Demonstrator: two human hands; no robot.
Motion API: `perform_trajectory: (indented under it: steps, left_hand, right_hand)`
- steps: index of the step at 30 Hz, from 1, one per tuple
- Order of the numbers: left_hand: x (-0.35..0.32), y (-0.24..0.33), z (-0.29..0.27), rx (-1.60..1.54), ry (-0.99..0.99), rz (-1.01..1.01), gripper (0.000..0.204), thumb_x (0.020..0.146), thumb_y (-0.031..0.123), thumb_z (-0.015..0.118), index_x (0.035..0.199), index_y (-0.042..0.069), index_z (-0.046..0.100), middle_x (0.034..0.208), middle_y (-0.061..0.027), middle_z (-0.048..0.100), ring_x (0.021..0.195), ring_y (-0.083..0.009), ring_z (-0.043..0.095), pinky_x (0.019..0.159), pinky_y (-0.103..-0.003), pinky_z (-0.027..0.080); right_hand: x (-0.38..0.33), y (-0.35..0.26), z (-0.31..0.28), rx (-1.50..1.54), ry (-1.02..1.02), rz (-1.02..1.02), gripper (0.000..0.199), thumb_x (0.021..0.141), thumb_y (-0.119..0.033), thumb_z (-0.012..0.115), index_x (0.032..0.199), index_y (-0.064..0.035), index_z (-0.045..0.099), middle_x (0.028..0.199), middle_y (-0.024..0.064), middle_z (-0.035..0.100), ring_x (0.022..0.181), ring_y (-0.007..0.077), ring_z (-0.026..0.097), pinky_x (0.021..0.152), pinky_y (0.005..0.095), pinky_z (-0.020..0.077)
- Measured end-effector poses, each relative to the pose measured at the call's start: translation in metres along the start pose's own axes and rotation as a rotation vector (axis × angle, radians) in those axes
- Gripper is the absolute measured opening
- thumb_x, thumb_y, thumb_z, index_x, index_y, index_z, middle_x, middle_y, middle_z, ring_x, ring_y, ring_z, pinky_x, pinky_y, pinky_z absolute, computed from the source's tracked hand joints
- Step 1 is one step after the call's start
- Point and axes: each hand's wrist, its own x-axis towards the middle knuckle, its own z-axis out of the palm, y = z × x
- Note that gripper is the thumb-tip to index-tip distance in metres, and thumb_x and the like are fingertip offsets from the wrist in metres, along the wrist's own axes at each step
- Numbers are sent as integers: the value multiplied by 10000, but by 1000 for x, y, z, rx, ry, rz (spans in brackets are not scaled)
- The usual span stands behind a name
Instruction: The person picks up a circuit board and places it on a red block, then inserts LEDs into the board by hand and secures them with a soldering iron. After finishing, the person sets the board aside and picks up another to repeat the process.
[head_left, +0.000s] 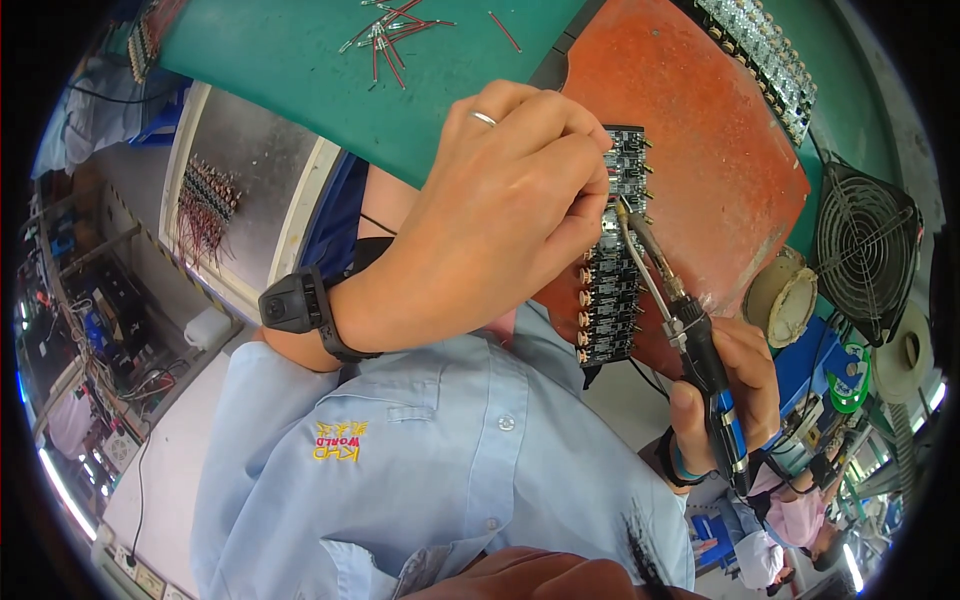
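"Rust-red mat (690,110) on a green bench (300,75), with a dark strip of circuit boards (610,310) lying along its left side. Where's the left hand (510,195) on that?"

"Right up by the strip's far end, thumb and fingers bunched close together over its left edge. Can't tell if they're pinching anything, the fingertips are mostly hidden."

"And the right hand (750,378)?"

"Wrapped round a soldering iron (705,355), well apart from the strip. Only the slim tip (622,208) gets to the boards, just beside the left fingers. Touching or not, can't say."

"Textures?"

"Strip's long and narrow, brassy bits lined up down its left edge, little goldish pins poking out the right. Iron's got a black and blue handle plus a thin metal tube beside the barrel. Mat's scuffed and speckled. Loose red wires (385,42) sit in a messy heap on the bench, and a black fan (862,235) with a round wire grille is near the mat's right corner."
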Motion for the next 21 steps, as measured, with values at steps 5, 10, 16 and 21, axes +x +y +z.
perform_trajectory:
  steps: [5,10,16,21]
  left_hand:
    - [0,0,0,2,-1,-6,113,716,20,681,793,63,610,1017,-47,607,973,-261,527,864,-342,400]
    - [0,0,0,-2,-1,-13,115,712,17,680,792,61,609,1019,-51,607,972,-265,526,859,-344,405]
    - [0,1,0,-2,-2,-6,117,709,17,681,789,60,608,1018,-52,608,971,-266,524,855,-347,408]
    - [0,0,2,7,13,-5,115,709,20,682,782,64,605,1012,-48,608,969,-266,522,855,-346,405]
  right_hand:
    - [1,-4,-1,-2,-35,6,472,664,-115,817,1034,71,592,938,231,654,848,297,645,735,357,507]
    - [-2,-2,-3,1,-5,7,482,673,-144,811,1038,78,589,934,233,652,841,301,643,735,370,502]
    - [-8,2,-2,49,183,-70,504,677,-194,812,1037,79,589,930,228,652,825,308,636,735,387,494]
    - [-4,4,-2,-13,42,-43,503,670,-194,820,1033,71,595,933,227,653,821,304,634,740,385,490]
